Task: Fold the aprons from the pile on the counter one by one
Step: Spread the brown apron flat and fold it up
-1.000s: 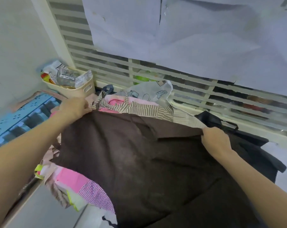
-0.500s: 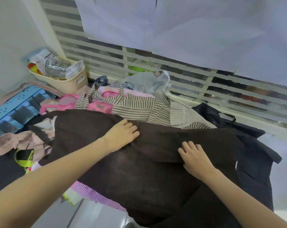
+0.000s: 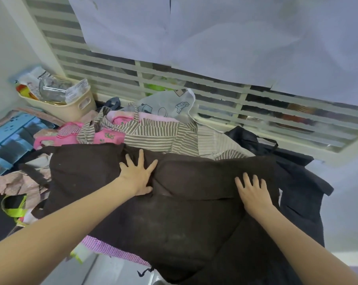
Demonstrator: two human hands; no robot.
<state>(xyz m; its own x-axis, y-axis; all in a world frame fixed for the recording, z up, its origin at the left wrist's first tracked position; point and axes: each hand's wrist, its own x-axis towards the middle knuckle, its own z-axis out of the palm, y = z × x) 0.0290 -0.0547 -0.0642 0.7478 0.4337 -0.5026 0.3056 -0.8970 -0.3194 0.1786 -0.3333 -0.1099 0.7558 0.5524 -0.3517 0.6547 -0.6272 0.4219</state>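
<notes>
A dark brown apron [image 3: 180,219] lies spread over the pile on the counter, its top part folded toward me across the middle. My left hand [image 3: 138,173] presses flat on the apron's upper middle, fingers spread. My right hand [image 3: 253,192] lies flat on the folded edge at the right, fingers straight. Behind the brown apron the pile shows a brown-and-white striped apron [image 3: 153,134], pink aprons [image 3: 71,134] and a pale one printed with cars [image 3: 167,105]. A black apron [image 3: 297,182] lies at the right.
A beige basket [image 3: 71,109] with packets and a glass stands at the back left by the wall. A blue plastic crate [image 3: 7,140] sits at the left. A slatted window with paper sheets runs behind the counter. A neon yellow strap [image 3: 15,210] hangs near the left front edge.
Both hands let go of the brown apron's top corners after folding that edge toward me, and now they press flat on it, fingers spreading wider.
</notes>
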